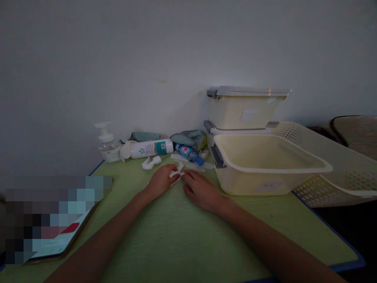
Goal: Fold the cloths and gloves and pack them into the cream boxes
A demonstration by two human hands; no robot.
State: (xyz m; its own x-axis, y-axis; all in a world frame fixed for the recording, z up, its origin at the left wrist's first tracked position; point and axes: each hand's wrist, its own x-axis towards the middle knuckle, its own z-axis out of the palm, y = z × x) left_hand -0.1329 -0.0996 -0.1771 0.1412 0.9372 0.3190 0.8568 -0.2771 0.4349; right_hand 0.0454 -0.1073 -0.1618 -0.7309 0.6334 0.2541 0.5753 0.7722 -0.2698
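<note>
Over the middle of the green table, my left hand is closed around a small white piece. It resembles a spray trigger head, but fingers cover part of it. My right hand meets it from the other side, fingertips pinched at its right end. Just left of my left hand lies a white spray trigger head. Behind my hands, a small blue bottle lies on its side, with thin whitish pieces around it. A white cylindrical bottle also lies on its side.
A clear pump bottle stands back left, near grey-blue mesh cloths along the wall. To the right are an open cream bin, a lidded box and a perforated basket. A tablet-like device, partly blurred, lies front left.
</note>
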